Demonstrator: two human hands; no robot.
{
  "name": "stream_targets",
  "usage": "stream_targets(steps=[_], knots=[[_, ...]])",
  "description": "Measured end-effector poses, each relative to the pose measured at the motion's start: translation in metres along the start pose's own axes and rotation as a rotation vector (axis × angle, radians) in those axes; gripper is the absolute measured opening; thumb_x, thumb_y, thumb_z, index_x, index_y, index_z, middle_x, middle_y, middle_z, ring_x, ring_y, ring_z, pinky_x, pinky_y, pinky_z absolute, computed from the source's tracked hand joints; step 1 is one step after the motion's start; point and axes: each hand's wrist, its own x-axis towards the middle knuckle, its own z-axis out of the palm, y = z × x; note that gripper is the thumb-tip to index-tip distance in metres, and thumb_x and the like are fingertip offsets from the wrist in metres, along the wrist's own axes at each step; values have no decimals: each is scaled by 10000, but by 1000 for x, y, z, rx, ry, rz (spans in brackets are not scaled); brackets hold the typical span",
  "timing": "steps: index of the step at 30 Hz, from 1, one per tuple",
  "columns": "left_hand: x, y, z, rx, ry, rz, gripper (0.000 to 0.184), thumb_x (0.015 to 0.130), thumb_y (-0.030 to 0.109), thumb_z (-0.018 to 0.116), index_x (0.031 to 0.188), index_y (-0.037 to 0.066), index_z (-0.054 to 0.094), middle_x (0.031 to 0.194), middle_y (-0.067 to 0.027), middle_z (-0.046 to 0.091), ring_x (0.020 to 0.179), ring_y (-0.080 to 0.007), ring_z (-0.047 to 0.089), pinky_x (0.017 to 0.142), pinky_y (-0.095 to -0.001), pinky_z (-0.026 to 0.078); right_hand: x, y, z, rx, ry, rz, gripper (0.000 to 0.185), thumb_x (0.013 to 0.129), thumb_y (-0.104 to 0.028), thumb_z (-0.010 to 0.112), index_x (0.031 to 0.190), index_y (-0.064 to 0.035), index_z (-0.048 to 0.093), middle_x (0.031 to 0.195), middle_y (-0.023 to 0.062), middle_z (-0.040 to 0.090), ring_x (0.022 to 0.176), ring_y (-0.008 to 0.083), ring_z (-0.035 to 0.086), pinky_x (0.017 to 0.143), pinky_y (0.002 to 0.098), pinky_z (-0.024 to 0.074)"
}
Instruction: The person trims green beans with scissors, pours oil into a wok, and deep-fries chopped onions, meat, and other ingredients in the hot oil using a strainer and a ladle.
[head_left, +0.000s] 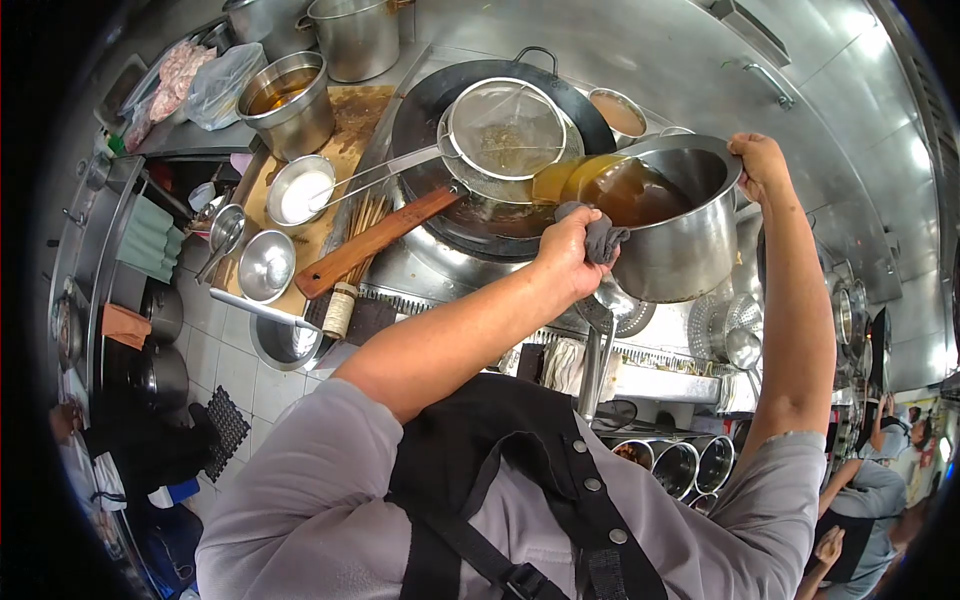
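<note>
Holding a steel pot tilted: gripping its near side through a dark cloth with the left hand, clasping the rim opposite with the right hand. Pouring brown liquid over the lip, just beyond the left hand, towards a wok and strainer. Noting, left of the left hand, a wooden handle and, farther off, a bowl on the surface.
</note>
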Motion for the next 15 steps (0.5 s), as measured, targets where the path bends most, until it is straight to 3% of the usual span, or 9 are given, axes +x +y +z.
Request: stream_targets(steps=[1, 6, 9, 11, 15], knots=[[1, 1, -1, -18, 1, -13, 199, 897, 168, 658, 1054, 90, 563, 965, -86, 629, 796, -225, 635, 615, -351, 555, -1, -3, 5, 34, 7, -16, 41, 829, 1, 618, 843, -13, 583, 637, 28, 512, 408, 129, 439, 359, 269, 340], [8, 1, -8, -90, -2, -39, 183, 901, 169, 650, 1036, 78, 566, 940, -86, 630, 791, -226, 636, 590, -324, 567, -15, -32, 26, -79, 42, -58, 78, 804, 12, 627, 870, -7, 592, 652, 28, 513, 429, 126, 441, 356, 275, 331], [14, 3, -13, -149, -6, -116, 173, 897, 164, 646, 1043, 104, 577, 977, -72, 612, 826, -221, 639, 637, -355, 571, -12, -41, 35, -132, 35, -85, 100, 795, 15, 630, 887, 0, 594, 670, 34, 518, 445, 129, 447, 355, 285, 323], [7, 3, -8, -168, 1, -68, 141, 901, 174, 640, 966, 64, 582, 881, -94, 619, 738, -224, 617, 570, -306, 570, -9, -46, 41, -137, 20, -103, 112, 792, 17, 632, 897, 5, 595, 678, 38, 521, 452, 132, 451, 355, 291, 319], [19, 3, -20, -210, -66, -116, 145, 903, 182, 640, 943, 54, 584, 866, -108, 610, 705, -233, 607, 564, -304, 579, -9, -50, 53, -156, 43, -120, 168, 780, 24, 646, 942, 12, 603, 694, 53, 527, 463, 141, 456, 361, 305, 313]])
